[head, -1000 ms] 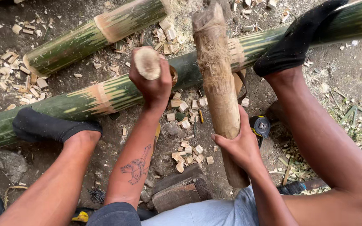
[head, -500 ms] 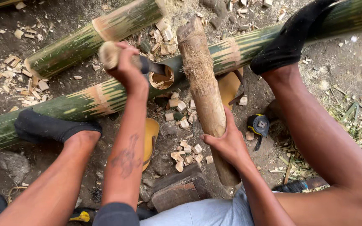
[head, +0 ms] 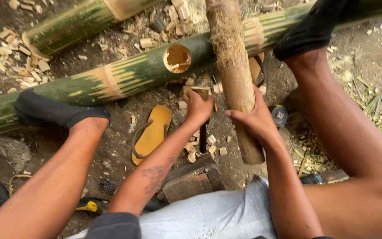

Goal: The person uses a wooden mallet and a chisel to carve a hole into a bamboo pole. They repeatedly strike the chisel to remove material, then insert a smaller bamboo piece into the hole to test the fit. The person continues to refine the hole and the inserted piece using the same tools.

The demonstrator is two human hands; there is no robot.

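My left hand (head: 197,108) grips a chisel (head: 203,137) by its wooden handle, its dark blade pointing down at the ground among wood chips. My right hand (head: 255,120) is wrapped around a thick wooden club (head: 231,66), which stands nearly upright across a long green bamboo pole (head: 111,79). A round hole (head: 177,58) is cut into that pole, just left of the club. Both my feet, in black footwear, rest on the pole: the left foot (head: 54,110) and the right foot (head: 315,28).
A second bamboo pole (head: 80,22) lies behind the first. A yellow sandal (head: 153,132) lies on the dirt by my left hand. A tape measure (head: 280,116) sits right of the club, a wood block (head: 191,181) near my lap. Chips litter the ground.
My left hand has come down from the hole in the bamboo to the ground with the chisel, leaving the hole uncovered. The club has swung more upright, still in my right hand.
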